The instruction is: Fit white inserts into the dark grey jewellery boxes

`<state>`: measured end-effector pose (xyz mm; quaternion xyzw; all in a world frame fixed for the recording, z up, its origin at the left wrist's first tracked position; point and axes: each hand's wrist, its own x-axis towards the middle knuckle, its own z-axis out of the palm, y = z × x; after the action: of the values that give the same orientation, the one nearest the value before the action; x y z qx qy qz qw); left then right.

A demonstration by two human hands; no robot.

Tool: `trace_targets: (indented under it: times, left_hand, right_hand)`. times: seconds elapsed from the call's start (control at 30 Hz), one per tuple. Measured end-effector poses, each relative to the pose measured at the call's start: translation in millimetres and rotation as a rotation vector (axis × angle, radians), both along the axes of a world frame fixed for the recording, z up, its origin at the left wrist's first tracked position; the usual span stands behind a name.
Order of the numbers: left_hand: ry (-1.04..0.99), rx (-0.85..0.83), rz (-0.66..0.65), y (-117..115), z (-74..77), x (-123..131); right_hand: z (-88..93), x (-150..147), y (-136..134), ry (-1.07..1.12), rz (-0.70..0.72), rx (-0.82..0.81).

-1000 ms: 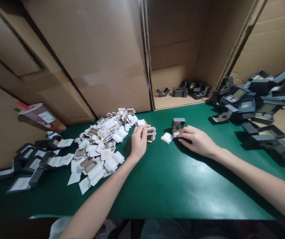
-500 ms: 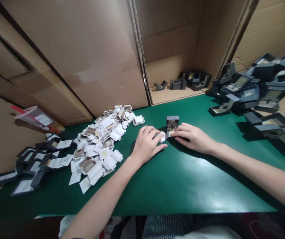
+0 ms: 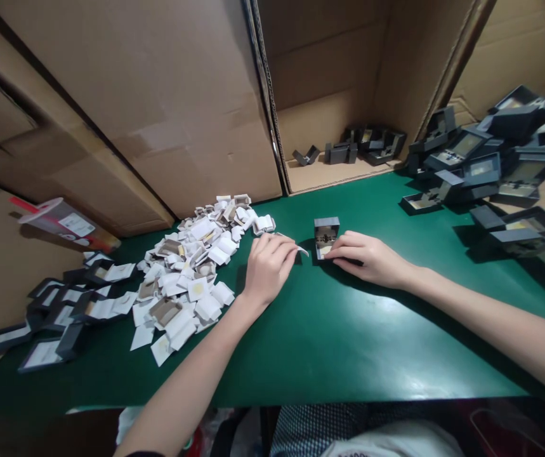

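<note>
A small dark hinged box [image 3: 326, 236] stands on the green table with its lid raised. My right hand [image 3: 366, 257] reaches in from the right, its fingers closed on the box's lower right part and covering some of the inside. To the left of the box, my left hand [image 3: 268, 265] is closed on a small white card insert [image 3: 303, 251]; most of that piece is hidden by the fingers. Just beyond that hand lies a heap of white folded card inserts [image 3: 208, 306].
Open dark boxes with white linings [image 3: 44, 355] lie at the left, near a plastic cup with a red straw [image 3: 70, 222]. More open dark boxes [image 3: 479, 168] are piled at the right. Several sit inside the cardboard box [image 3: 334, 117] at the back. Cardboard walls enclose the green table [image 3: 348, 355].
My left hand has closed on the white card insert and drawn it left, away from the dark box. My right hand has stayed at the box.
</note>
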<state>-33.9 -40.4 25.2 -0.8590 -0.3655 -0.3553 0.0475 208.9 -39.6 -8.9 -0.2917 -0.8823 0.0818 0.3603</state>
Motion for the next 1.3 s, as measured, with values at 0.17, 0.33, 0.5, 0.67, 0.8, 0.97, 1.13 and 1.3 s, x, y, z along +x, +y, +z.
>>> trace_targets:
  times: [0.17,0.33,0.5,0.67,0.8,0.97,1.13,1.3]
  left_hand:
    - [-0.450,-0.286,-0.032,-5,-0.6,6]
    - [-0.572,-0.480,-0.081,-7,-9.8,11]
    - [-0.470,-0.435,-0.075,-12,-9.0,15]
    - [-0.354,-0.320,-0.140,-16,-9.5,18]
    - [-0.416,-0.360,-0.177,-20,-12.2,20]
    - [-0.545,-0.518,-0.223,-21,-15.3,21]
    - [-0.599,-0.610,-0.206,-19,-18.7,21]
    - [-0.521,-0.573,-0.157,-18,-20.1,21]
  right_hand:
    - [1.4,-4,-5,-0.014,0.074,-0.028]
    - [6.7,-6,-9,-0.013,0.145,-0.041]
    - [13.7,-7,-13,0.160,0.008,-0.116]
    - [19.3,-15,-21,0.294,-0.040,-0.272]
    - [19.5,-20,-24,0.288,-0.033,-0.323]
    - [14.8,-21,-21,0.365,-0.083,-0.415]
    - [12.8,-20,-19,0.463,-0.113,-0.485]
    - [15.9,-19,-19,0.430,-0.160,-0.551]
